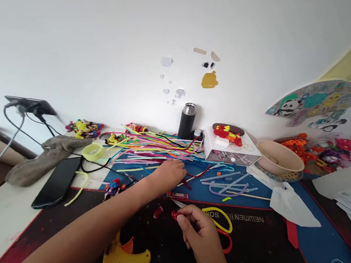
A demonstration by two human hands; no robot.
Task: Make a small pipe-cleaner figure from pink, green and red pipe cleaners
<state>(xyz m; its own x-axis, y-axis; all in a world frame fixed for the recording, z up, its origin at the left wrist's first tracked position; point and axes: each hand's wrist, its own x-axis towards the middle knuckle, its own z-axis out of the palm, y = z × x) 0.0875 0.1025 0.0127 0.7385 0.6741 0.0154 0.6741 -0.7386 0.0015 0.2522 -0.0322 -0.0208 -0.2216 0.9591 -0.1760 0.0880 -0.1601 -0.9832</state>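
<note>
My right hand [202, 234] pinches a small red tinsel piece [175, 215] between thumb and fingertips, above the dark mat. Another red-and-pink tinsel piece [158, 212] lies to its left. My left hand [169, 175] reaches across to the near edge of a pile of colored pipe cleaners [154, 144]. Its fingers are curled downward and together; whatever they grip is hidden beneath them. A dark red pipe cleaner [186, 183] pokes out just below that hand. Scissors with yellow and red handles [229, 221] lie partly behind my right hand.
A yellow glue gun [126, 260] lies at the front, under my left forearm. A phone [58, 182] and tape roll [93, 151] are at left. A black thermos [187, 121], white box [231, 147] and beige bowl [280, 156] stand at the back.
</note>
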